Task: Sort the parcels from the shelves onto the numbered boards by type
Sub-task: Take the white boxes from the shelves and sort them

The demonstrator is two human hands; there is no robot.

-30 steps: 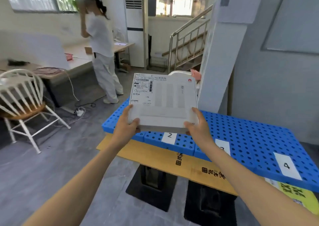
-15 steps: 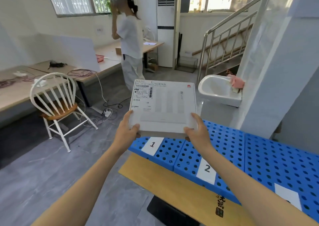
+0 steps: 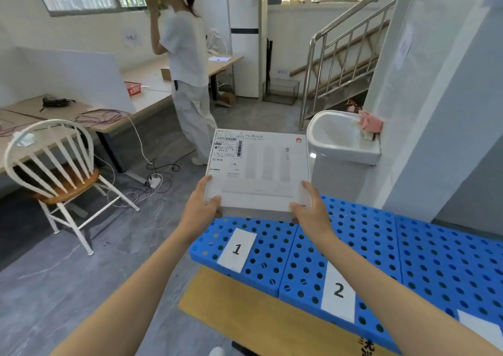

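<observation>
Both the left hand [image 3: 200, 214] and right hand [image 3: 313, 214] clasp the flat white parcel [image 3: 258, 173] by its near corners above board 1 [image 3: 269, 249], where a careless release could overlap board 2 [image 3: 307, 271].

I count two hands, my left hand [image 3: 200, 214] and right hand [image 3: 310, 214], gripping one box [image 3: 258, 173] dead centre. Three blue boards are in sight: board 1 [image 3: 269, 249] at 6 o'clock, board 2 [image 3: 307, 274] at 5, a third board [image 3: 449, 255] at 4. There are three white labels: label 1 [image 3: 237, 249], label 2 [image 3: 338, 293], and a third label [image 3: 479, 328] cut off at the edge. I also count one chair [image 3: 54, 170] at 9 o'clock, one sink [image 3: 334, 132] at 2, one person [image 3: 187, 64] at 11 and one air conditioner [image 3: 245, 42] at 12.
</observation>
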